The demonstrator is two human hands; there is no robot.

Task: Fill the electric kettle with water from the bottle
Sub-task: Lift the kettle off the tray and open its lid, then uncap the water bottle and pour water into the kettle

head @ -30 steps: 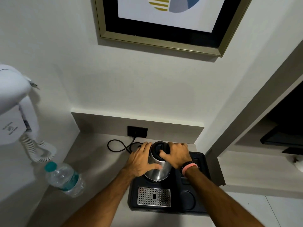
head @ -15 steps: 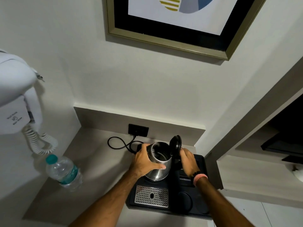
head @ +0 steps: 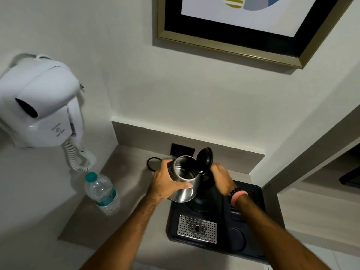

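Note:
A small steel electric kettle [head: 185,189] sits at the back of a black tray [head: 251,248], tilted a little to the left, with its black lid [head: 205,159] standing open. Its inside looks dark and empty. My left hand [head: 167,182] wraps the kettle's left side. My right hand [head: 222,177] grips the black handle on its right, which the hand mostly hides. A clear water bottle [head: 102,192] with a teal cap and label stands upright on the counter to the left, apart from both hands.
The tray carries a perforated metal drip grate [head: 196,228] and a round recess. A black cord [head: 153,162] runs to a wall socket [head: 182,150] behind the kettle. A white wall-mounted hair dryer [head: 41,106] with coiled cord hangs at the left. A framed picture [head: 243,36] hangs above.
The kettle's lid went from closed under my right hand to fully open. My right hand dropped to the handle, and the kettle now leans left. The view shifted left.

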